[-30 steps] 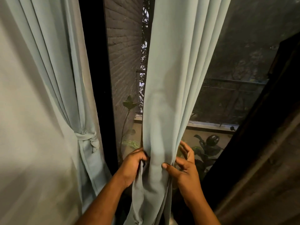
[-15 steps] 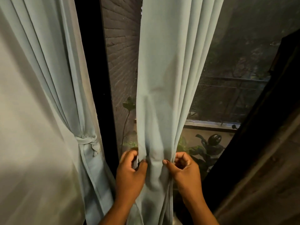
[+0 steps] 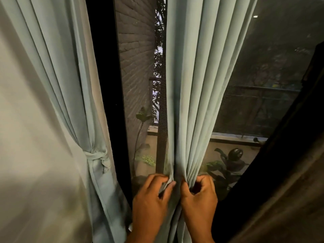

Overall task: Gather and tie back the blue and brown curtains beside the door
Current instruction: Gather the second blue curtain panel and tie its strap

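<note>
- Pale blue pleated fabric curtain (image 3: 198, 95): hangs at centre, gathered into a narrow bunch at 6 o'clock.
- Left hand (image 3: 150, 199): pinches the bunch's left edge.
- Right hand (image 3: 199, 195): clenched on the right folds.
- Second pale blue curtain (image 3: 57, 85): tied back at 9 o'clock.

Outside there's a grey brick wall (image 3: 135, 55) up around 11 o'clock, with a long-stemmed leafy plant (image 3: 142, 116) just below it near center. Over at 4 o'clock a parked scooter (image 3: 234, 158) sits behind the mesh screen (image 3: 273, 81), railing (image 3: 263, 88) above it at 3
</note>
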